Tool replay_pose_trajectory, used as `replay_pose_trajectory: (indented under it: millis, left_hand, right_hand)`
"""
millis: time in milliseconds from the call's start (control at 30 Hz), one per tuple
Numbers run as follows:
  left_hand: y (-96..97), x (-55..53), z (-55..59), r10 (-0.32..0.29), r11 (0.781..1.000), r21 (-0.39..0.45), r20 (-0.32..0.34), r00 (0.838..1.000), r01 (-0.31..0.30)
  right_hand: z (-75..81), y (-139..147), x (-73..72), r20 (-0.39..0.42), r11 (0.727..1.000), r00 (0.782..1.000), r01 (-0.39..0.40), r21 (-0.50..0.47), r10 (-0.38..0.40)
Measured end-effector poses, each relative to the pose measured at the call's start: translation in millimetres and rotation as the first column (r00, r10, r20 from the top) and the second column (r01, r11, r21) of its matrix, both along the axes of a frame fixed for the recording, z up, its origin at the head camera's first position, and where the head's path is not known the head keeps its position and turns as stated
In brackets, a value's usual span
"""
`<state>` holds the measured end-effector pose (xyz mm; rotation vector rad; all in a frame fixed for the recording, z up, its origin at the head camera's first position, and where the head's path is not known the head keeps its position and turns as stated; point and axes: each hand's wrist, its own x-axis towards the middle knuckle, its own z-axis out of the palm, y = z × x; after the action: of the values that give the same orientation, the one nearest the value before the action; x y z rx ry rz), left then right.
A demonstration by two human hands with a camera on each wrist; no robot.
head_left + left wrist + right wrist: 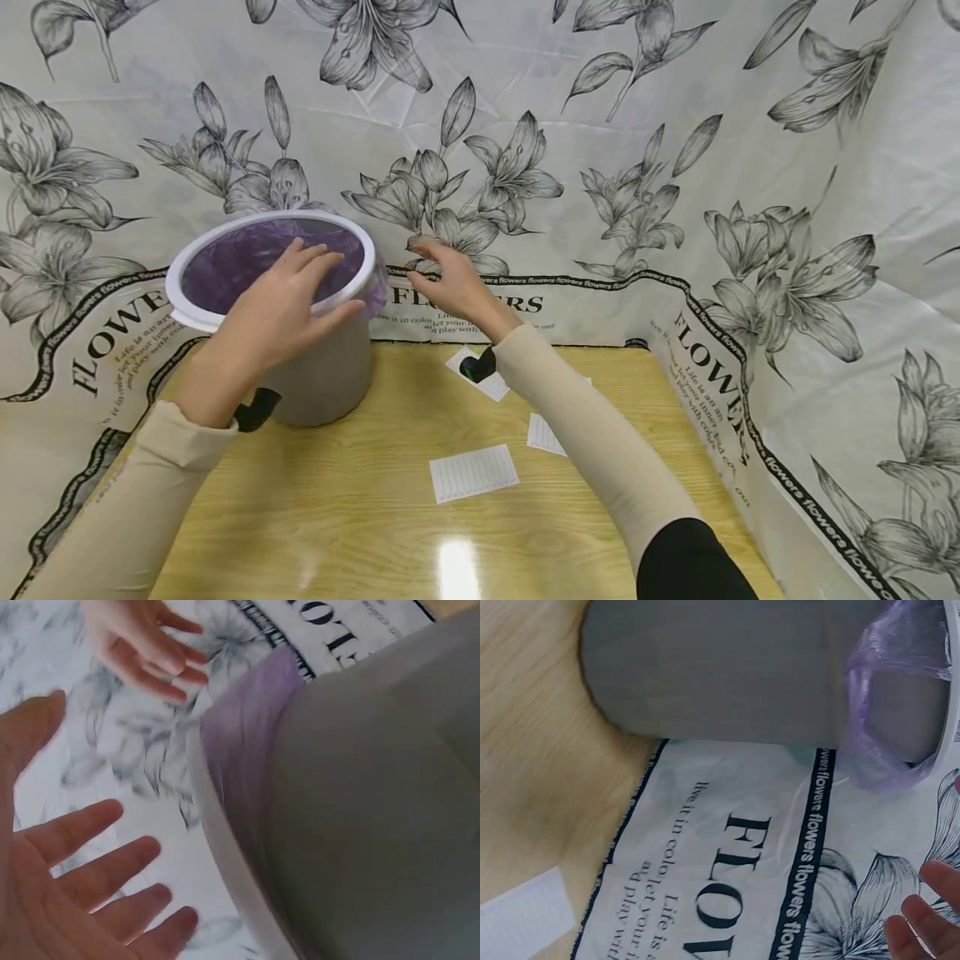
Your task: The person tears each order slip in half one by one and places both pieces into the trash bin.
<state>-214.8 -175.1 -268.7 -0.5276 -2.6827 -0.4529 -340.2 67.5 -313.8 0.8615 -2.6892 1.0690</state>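
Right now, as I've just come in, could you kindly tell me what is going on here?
A person has both hands near a bin lined with a purple bag, which partly hangs outside the rim. The left hand is close to the rim, and the right hand is off to the bin's right; neither holds anything. Paper slips lie on the table.

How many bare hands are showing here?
2: the bare left hand, before the round, white-rimmed grey bin in the head view; the bare right hand, right of that bin, before the white floral cloth.
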Motion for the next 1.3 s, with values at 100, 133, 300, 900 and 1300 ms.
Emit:
replay_pose_trajectory:
  millis: [100, 133, 300, 900, 1300]
  left_hand:
    - [16.0, 3.4, -12.0, -0.065, 0.998, -0.003, -0.108, 0.992, 0.065]
    - [20.7, 4.6, -15.9, -0.09, 0.996, 0.005, -0.135, 0.987, 0.091]
    - [41.9, 15.0, -36.2, -0.179, 0.978, 0.067, -0.196, 0.964, 0.195]
    - [82.6, 39.3, -155.8, -0.171, 0.956, 0.267, 0.167, 0.971, 0.122]
    - [109.3, 40.3, -222.4, -0.209, 0.934, 0.347, 0.347, 0.914, 0.082]
  right_hand:
    - [-11.7, 11, 5.9, 0.01, 0.999, 1.0, 0.003, 0.044, -0.004]
    - [-16.8, 15, 8.1, 0.01, 0.998, 1.0, 0.001, 0.062, -0.001]
    - [-51.0, 36, 21.1, 0.013, 0.988, 0.999, -0.037, 0.149, 0.035]
    - [-168.6, 102, 83.0, 0.188, 0.99, 0.981, 0.024, 0.137, -0.05]
    - [-203.6, 117, 109.5, 0.246, 0.998, 0.968, 0.034, 0.058, -0.047]
